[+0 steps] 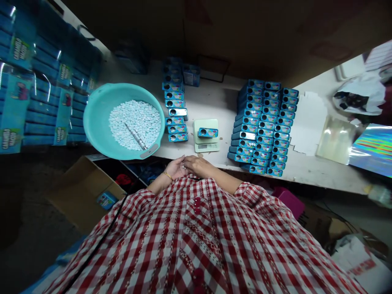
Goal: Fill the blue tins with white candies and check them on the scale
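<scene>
My left hand point(175, 168) and my right hand point(197, 164) meet at the table's near edge, just above my red checked shirt. Both are cupped together with small white candies between the fingertips. A gold bangle circles my left wrist. Just beyond the hands, a small blue box point(208, 132) lies on a pale green scale point(206, 136). To the left stands a teal basin point(94, 118) full of white candies point(134, 122) with a metal scoop lying in them.
A column of blue boxes point(175, 110) runs beside the basin. A large block of stacked blue boxes point(265, 126) stands right of the scale. Flat white cartons point(308, 122) and shiny foil sheets point(372, 149) lie farther right. A cardboard box point(82, 192) sits below the table.
</scene>
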`<state>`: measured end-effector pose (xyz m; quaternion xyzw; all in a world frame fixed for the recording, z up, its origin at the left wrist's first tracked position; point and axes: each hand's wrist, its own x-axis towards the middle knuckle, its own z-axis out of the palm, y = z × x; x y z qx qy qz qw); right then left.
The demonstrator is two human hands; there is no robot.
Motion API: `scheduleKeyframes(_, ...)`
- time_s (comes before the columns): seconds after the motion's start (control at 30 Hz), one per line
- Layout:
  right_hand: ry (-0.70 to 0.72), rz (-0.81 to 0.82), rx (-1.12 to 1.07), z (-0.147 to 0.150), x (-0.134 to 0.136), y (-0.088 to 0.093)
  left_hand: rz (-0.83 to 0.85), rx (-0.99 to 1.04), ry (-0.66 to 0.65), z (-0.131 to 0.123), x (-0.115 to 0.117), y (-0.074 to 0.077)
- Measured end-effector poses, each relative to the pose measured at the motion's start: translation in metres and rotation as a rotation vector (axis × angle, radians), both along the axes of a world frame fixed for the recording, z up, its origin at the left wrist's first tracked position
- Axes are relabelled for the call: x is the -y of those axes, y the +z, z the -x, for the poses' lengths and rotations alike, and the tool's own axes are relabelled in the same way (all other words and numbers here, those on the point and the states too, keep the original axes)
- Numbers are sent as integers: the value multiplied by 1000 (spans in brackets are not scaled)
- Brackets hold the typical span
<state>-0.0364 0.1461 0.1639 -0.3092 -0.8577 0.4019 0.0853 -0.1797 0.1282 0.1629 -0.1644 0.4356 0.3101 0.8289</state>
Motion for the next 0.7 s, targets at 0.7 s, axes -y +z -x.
scheduleKeyframes(0.7, -548, -140, -138, -51, -89, 8, -139, -51, 35, -9, -27, 6)
